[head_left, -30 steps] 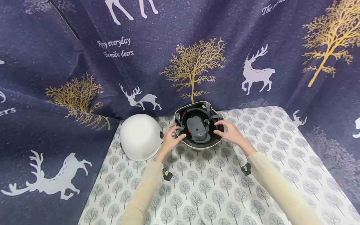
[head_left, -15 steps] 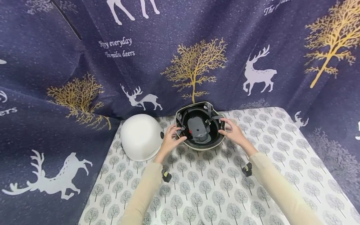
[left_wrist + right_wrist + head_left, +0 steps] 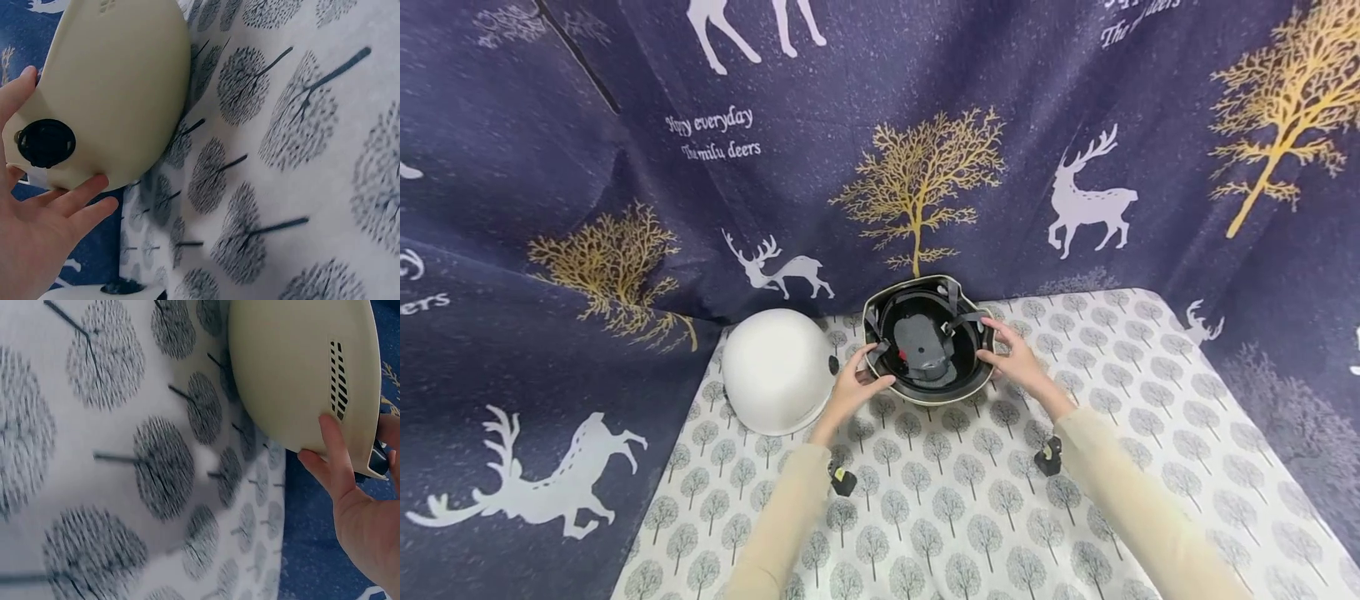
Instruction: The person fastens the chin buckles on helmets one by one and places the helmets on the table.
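Nearest us, over the near edge of the table, a pale left sleeve and a matching right sleeve reach in, a small black box by the left wrist and a second one by the right. And here's the hold: the left hand has the rim of a cream helmet between thumb and fingers; the right hand grips the opposite side the same way, two fingertips against the shell outside.

What a look at this helmet! Smooth cream outside, glossy black inside, a grey pad in the bowl, a dab of red beside it, dark straps across the rim. The left wrist view picks up a round black knob; the right, slanted vents in rows.

It's upside down, dome towards the table, mouth facing up and at us, set by the far edge, left of its middle. The mouth looks nearly round from here, so I can't call its long axis.

Off towards the far left corner, dome up, sits a white helmet. Behind everything, a dark blue curtain with white deer and golden trees.
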`<action>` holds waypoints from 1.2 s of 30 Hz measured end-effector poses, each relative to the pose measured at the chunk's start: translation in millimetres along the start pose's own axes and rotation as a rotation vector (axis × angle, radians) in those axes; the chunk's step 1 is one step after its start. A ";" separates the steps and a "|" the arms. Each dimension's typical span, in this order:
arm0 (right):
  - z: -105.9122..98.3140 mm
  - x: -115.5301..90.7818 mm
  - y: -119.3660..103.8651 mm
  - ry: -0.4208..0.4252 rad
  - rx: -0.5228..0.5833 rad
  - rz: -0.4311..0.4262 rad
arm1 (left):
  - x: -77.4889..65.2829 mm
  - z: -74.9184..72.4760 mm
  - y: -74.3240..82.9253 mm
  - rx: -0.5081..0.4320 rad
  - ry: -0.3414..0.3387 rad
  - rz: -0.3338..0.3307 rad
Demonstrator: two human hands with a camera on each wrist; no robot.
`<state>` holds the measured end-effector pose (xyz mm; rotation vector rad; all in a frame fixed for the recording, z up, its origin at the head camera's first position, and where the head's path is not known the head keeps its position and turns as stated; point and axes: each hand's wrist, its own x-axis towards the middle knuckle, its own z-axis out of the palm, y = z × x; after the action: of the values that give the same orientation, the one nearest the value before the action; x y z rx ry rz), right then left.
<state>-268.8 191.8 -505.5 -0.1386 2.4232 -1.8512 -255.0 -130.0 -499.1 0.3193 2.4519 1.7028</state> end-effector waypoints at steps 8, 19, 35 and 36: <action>21.1 4.9 14.1 0.002 0.151 0.085 | 10.7 -17.3 0.4 0.139 0.075 0.073; 15.4 0.0 10.6 -0.016 -0.099 0.035 | 19.7 -10.4 12.6 0.240 0.101 0.114; 20.0 -28.2 -16.9 -0.099 -0.286 -0.115 | 36.6 3.9 29.1 0.295 0.134 0.220; 21.1 -29.3 -18.2 -0.119 -0.284 -0.125 | 38.2 4.7 30.9 0.290 0.133 0.226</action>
<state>-236.7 170.6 -493.0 -0.4157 2.6306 -1.4819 -288.0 -105.7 -471.6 0.5508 2.8626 1.4832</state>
